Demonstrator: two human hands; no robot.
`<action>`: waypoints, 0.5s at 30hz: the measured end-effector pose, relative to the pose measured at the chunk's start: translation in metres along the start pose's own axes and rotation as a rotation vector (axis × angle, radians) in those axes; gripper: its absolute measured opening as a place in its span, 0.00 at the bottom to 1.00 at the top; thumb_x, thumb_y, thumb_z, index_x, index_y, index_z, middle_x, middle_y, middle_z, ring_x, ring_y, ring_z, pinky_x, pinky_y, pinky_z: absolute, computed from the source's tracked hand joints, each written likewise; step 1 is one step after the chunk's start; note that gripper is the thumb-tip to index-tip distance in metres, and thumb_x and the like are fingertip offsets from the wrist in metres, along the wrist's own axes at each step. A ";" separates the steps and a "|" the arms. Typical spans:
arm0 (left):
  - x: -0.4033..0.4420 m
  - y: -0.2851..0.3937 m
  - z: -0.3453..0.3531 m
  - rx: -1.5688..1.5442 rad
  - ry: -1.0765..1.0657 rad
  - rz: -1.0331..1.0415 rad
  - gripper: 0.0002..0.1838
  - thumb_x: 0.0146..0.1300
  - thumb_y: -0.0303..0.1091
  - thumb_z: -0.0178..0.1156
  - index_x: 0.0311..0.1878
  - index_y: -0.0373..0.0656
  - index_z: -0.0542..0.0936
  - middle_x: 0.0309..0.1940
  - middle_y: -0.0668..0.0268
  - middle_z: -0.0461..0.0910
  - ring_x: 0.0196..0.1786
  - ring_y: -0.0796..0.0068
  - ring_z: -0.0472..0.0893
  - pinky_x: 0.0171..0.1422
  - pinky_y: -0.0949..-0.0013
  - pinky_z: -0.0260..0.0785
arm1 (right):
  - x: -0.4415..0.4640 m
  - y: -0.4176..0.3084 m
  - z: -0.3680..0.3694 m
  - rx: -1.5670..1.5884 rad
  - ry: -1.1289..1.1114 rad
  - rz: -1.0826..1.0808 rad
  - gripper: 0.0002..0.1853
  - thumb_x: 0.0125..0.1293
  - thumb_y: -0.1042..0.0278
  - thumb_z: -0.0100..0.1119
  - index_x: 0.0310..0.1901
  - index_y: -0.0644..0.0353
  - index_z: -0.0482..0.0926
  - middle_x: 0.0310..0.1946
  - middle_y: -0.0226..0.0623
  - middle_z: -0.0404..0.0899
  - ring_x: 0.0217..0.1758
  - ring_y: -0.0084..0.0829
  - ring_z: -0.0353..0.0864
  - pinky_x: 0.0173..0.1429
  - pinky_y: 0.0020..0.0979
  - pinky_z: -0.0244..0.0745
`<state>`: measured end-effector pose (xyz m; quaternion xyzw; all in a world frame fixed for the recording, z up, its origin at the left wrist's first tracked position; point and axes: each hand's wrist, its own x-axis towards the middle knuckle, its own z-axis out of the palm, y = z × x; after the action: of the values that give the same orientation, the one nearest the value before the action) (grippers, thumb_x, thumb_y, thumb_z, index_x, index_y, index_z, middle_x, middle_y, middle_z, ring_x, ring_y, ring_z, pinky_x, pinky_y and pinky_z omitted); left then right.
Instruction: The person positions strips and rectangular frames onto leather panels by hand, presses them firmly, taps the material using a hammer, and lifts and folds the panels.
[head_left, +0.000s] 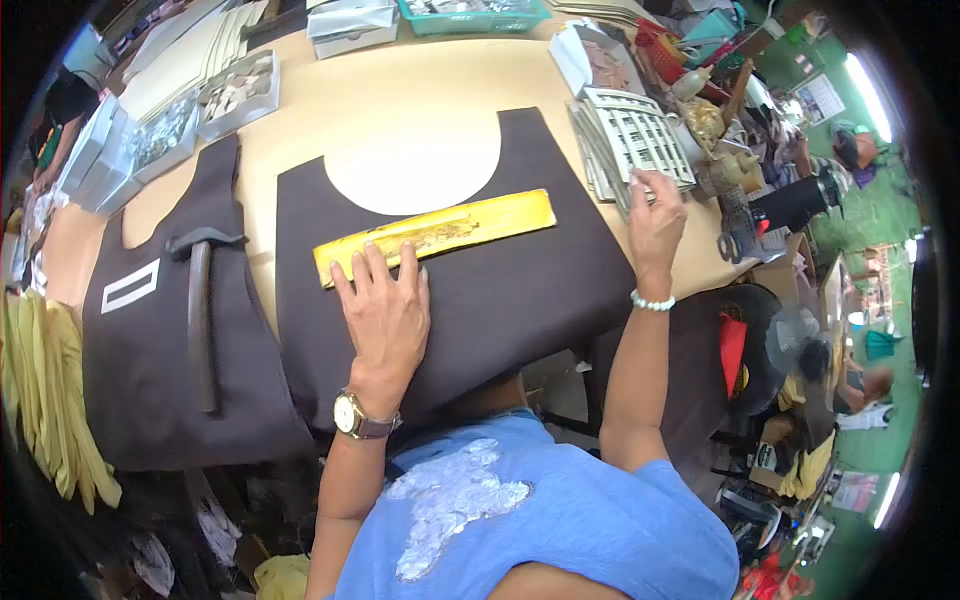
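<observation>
My left hand (388, 315) lies flat, fingers spread, with its fingertips on a worn yellow strip (470, 224). The strip rests slightly slanted across a dark brown apron-shaped panel (470, 310), just below the panel's curved neck cutout. At the right, my right hand (657, 222) has its fingers pinched together beside a stack of pale sheets with slotted cutouts (640, 130). What those fingers hold, if anything, I cannot make out. A hammer (203, 320) lies on a second dark panel (130, 360) at the left, next to a small white rectangular frame (130, 287).
Trays of small pieces (240, 95) and a teal basket (475, 15) line the table's far side. Yellow gloves or cloth strips (55, 400) hang at the left edge. Bottles and clutter (720, 130) crowd the right, near a black round stool (755, 345).
</observation>
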<state>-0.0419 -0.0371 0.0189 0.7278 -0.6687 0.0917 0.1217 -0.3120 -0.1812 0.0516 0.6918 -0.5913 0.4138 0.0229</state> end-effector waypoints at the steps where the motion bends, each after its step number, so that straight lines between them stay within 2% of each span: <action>1: 0.001 0.000 0.000 0.001 0.003 0.004 0.20 0.63 0.41 0.56 0.56 0.44 0.75 0.52 0.45 0.72 0.56 0.50 0.71 0.65 0.44 0.55 | 0.011 0.010 -0.004 -0.048 0.047 0.012 0.09 0.60 0.68 0.56 0.38 0.63 0.82 0.38 0.44 0.80 0.42 0.43 0.78 0.49 0.37 0.71; 2: 0.001 -0.001 0.001 0.000 0.006 0.005 0.20 0.63 0.41 0.56 0.56 0.44 0.75 0.52 0.44 0.72 0.56 0.49 0.71 0.64 0.44 0.57 | 0.022 0.017 -0.005 -0.094 0.093 0.023 0.10 0.60 0.69 0.56 0.38 0.63 0.83 0.37 0.44 0.80 0.42 0.44 0.79 0.48 0.37 0.71; 5: 0.000 0.000 0.001 0.018 0.002 0.008 0.20 0.63 0.41 0.56 0.56 0.44 0.75 0.52 0.44 0.72 0.56 0.48 0.71 0.63 0.45 0.58 | 0.058 0.027 0.004 -0.062 0.052 0.037 0.10 0.59 0.68 0.57 0.37 0.63 0.83 0.36 0.45 0.81 0.39 0.43 0.80 0.46 0.37 0.72; 8: 0.001 0.000 0.000 0.010 -0.020 0.001 0.20 0.62 0.41 0.56 0.56 0.44 0.75 0.53 0.43 0.72 0.56 0.48 0.71 0.62 0.45 0.59 | 0.097 0.039 0.038 -0.046 -0.061 -0.138 0.09 0.57 0.67 0.59 0.35 0.60 0.85 0.34 0.44 0.82 0.40 0.42 0.81 0.47 0.36 0.73; 9: 0.001 0.001 0.001 0.004 -0.018 -0.006 0.20 0.62 0.40 0.56 0.57 0.44 0.75 0.53 0.43 0.72 0.56 0.47 0.71 0.62 0.45 0.59 | 0.107 0.041 0.053 -0.101 -0.038 -0.183 0.10 0.57 0.65 0.59 0.34 0.60 0.85 0.36 0.44 0.82 0.39 0.43 0.81 0.48 0.36 0.74; 14: 0.001 0.000 0.000 -0.013 -0.022 -0.014 0.21 0.62 0.38 0.56 0.58 0.43 0.74 0.53 0.44 0.71 0.56 0.46 0.71 0.62 0.46 0.60 | 0.130 0.018 0.082 -0.406 -0.275 -0.025 0.15 0.53 0.56 0.65 0.35 0.60 0.85 0.37 0.49 0.82 0.40 0.46 0.82 0.47 0.40 0.76; 15: 0.000 -0.001 0.001 -0.005 -0.011 -0.005 0.21 0.62 0.38 0.56 0.57 0.44 0.74 0.53 0.44 0.72 0.56 0.46 0.71 0.61 0.46 0.61 | 0.130 0.020 0.086 -0.376 -0.307 0.004 0.16 0.53 0.54 0.65 0.35 0.60 0.85 0.37 0.49 0.82 0.41 0.45 0.82 0.47 0.41 0.76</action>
<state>-0.0415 -0.0370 0.0181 0.7298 -0.6676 0.0856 0.1199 -0.2872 -0.3352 0.0641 0.7290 -0.6559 0.1864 0.0604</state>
